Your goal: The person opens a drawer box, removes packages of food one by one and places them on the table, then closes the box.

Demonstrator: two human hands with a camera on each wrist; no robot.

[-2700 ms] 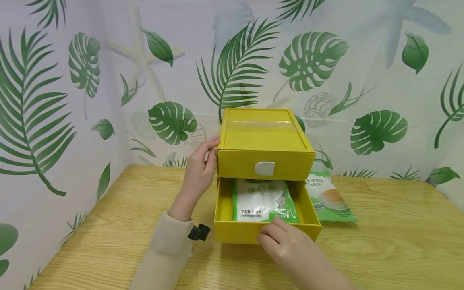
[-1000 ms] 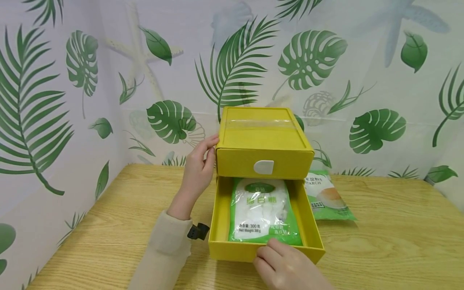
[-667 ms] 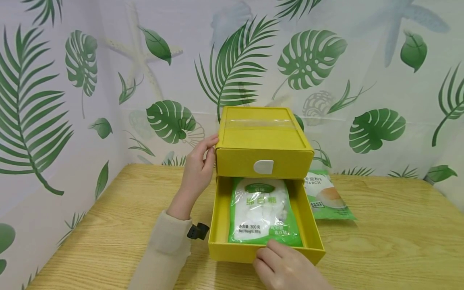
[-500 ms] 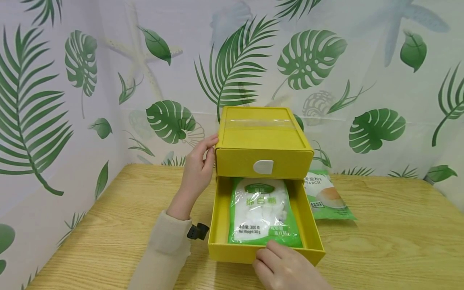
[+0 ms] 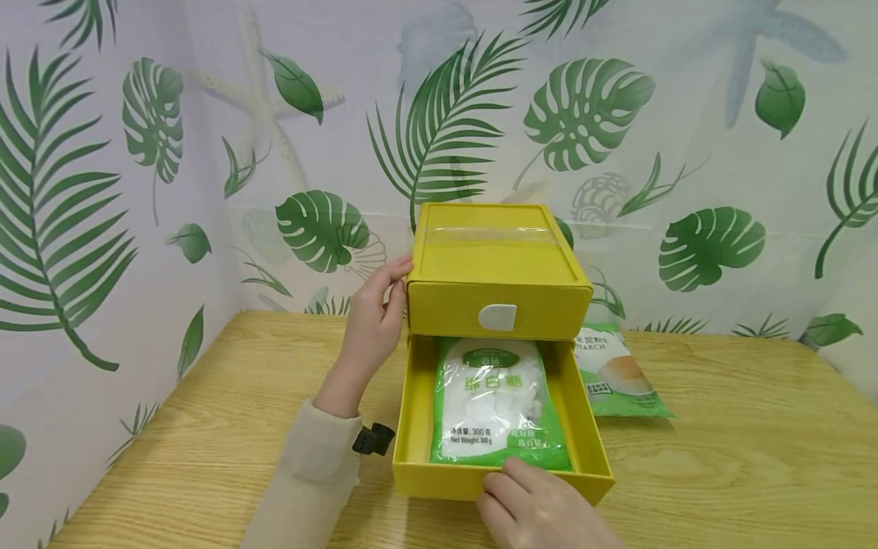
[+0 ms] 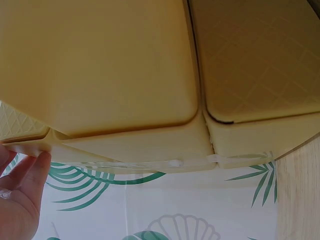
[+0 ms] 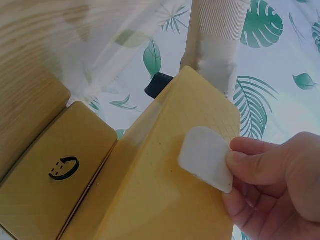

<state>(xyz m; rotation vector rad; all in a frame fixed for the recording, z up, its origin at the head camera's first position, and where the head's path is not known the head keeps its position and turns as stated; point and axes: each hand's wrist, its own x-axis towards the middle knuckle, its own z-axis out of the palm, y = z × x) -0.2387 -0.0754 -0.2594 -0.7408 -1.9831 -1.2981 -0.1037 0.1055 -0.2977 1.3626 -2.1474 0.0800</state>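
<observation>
Leaf-print fabric [image 5: 384, 46] hangs behind a wood-grain table [image 5: 741, 457], on which stands a yellow two-drawer box [image 5: 494, 263] with clear tape [image 5: 490, 234] across its top. Its lower drawer [image 5: 439, 483] juts out toward the person, and a green-and-white bag of sugar [image 5: 494, 404], marked 300 g, lies flat inside, printed face up. Right thumb and curled fingers pinch the edge of the white tab [image 7: 205, 157] on that drawer's front, the right hand [image 5: 545, 507] being just below the bag. The left hand [image 5: 373, 316] lays nearly straight fingers against the box's upper left side, gripping nothing. A starch bag [image 5: 620, 374] lies on the table just right of the box, partly hidden by it.
</observation>
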